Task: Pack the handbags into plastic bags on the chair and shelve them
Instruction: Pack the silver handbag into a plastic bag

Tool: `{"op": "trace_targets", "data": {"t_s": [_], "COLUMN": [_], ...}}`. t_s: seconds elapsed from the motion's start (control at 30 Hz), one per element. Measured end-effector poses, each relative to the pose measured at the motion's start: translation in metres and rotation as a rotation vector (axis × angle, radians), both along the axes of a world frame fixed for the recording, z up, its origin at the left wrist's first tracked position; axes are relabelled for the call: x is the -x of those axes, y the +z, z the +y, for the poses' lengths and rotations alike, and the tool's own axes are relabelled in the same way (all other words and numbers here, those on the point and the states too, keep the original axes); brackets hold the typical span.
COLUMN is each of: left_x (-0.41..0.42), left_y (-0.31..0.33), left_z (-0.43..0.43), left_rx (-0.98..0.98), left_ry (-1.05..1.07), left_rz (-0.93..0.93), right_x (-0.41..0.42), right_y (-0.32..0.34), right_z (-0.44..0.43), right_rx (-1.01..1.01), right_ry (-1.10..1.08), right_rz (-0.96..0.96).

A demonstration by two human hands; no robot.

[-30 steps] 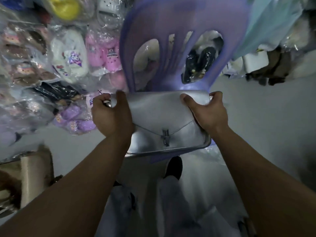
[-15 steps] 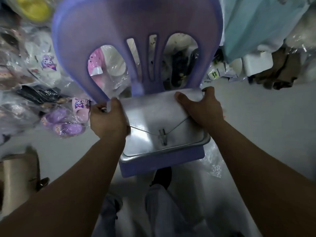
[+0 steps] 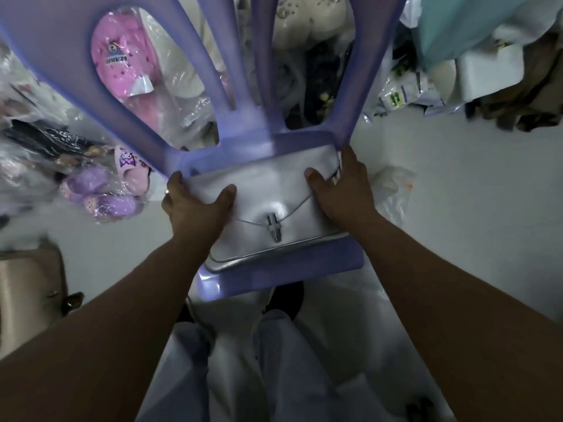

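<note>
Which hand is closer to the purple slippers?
Left. The left hand grips the silver handbag at the end toward the purple slippers; the right hand grips its opposite end, farther away.

Your floor [image 3: 457,214] is pale; bagged slippers [image 3: 105,205] pile at your left, teal cloth [image 3: 457,25] shows upper right; the light is dim.

Chair [image 3: 240,126] back cut off at top, fingertips of left hand [image 3: 195,208] hidden behind handbag [image 3: 274,193]

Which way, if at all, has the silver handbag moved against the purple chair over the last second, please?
Yes. The silver handbag has come down onto the purple chair; its seat's front edge now shows.
</note>
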State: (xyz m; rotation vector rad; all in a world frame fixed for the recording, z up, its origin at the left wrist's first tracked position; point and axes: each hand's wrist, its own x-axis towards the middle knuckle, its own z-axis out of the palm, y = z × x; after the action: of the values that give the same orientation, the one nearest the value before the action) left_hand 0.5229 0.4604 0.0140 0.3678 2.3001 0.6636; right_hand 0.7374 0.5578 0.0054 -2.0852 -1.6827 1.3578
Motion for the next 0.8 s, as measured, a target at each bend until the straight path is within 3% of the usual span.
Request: {"op": "trace_targets", "data": {"t_s": [0.33, 0.43, 0.5, 0.63, 0.73, 0.8], "left_x": [-0.001, -0.020, -0.039, -0.060, -0.072, -0.090], "left_y": [-0.008, 0.001, 0.015, 0.037, 0.051, 0.062], "left_z": [0.013, 0.020, 0.022, 0.032, 0.056, 0.066], "left_rx": [0.163, 0.247, 0.246, -0.019, -0.315, -0.409], "left_ry": [-0.125, 0.037, 0.055, -0.345, -0.595, -0.671], "left_rz": [0.091, 0.127, 0.249, 0.415, 0.335, 0.203], "right_x": [-0.026, -0.033, -0.036, -0.041, -0.056, -0.066], "right_y": [0.000, 0.006, 0.010, 0.031, 0.049, 0.056], "right_z": [-0.028, -0.035, -0.038, -0.038, -0.036, -0.038], "right_rx": [0.016, 0.011, 0.015, 0.024, 0.000, -0.003], "right_ry": [0.007, -0.047, -0.095, -0.233, -0.334, -0.423], "right_rz": [0.045, 0.046, 0.041, 0.053, 0.041, 0.011]}}
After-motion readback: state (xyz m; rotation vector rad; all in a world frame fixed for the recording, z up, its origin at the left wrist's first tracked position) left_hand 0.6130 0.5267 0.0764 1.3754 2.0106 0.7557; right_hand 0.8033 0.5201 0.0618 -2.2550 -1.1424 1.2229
